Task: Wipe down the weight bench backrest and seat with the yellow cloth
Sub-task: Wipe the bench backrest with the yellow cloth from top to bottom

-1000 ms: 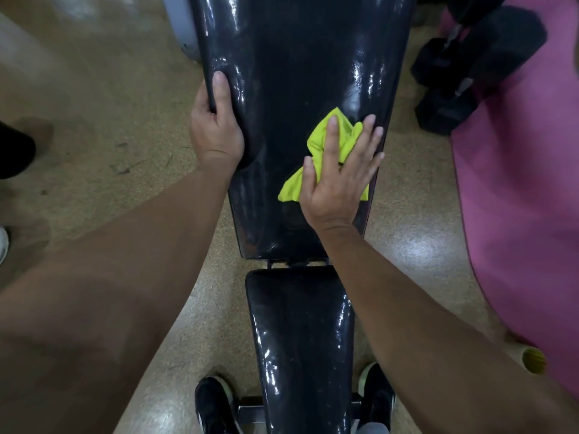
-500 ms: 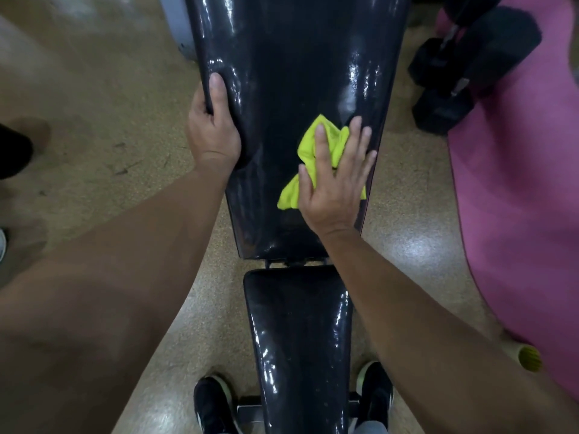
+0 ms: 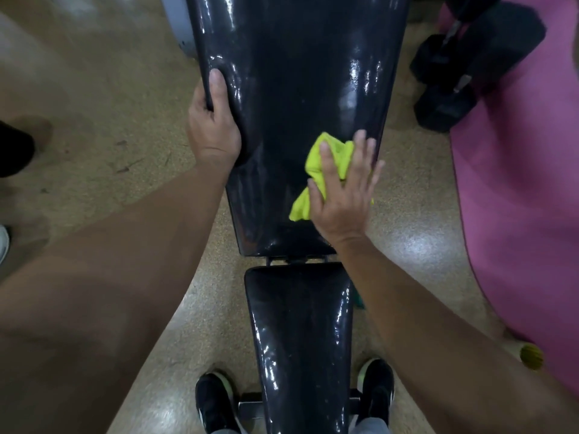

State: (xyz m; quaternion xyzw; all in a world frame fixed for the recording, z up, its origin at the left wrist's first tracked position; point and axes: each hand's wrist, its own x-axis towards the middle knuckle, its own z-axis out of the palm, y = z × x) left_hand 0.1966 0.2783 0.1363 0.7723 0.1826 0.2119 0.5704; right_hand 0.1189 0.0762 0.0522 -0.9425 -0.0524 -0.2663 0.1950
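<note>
backrest (image 3: 291, 98): long axis near-to-far, widening far
cloth (image 3: 336, 153): near right on backrest
right hand (image 3: 343, 195): flat, fingers straight, pressing cloth
left hand (image 3: 213, 126): gripping backrest's left edge

Yellow cloth (image 3: 332, 158), glossy black backrest (image 3: 291, 89)

1. My left hand (image 3: 213, 126) grips the backrest (image 3: 294, 73) edge, thumb on top, arm outstretched.
2. My right hand (image 3: 341, 195) presses flat, fingers spread, on the cloth (image 3: 316, 164).

hands: two, left hand (image 3: 213, 126); right hand (image 3: 343, 195)
yellow cloth (image 3: 313, 170): one
bench pads: two, backrest (image 3: 291, 73); seat (image 3: 300, 339)
black shoes: two (image 3: 214, 402); (image 3: 376, 389)
dumbbells (image 3: 454, 86): two
pink mat (image 3: 526, 183): one
</note>
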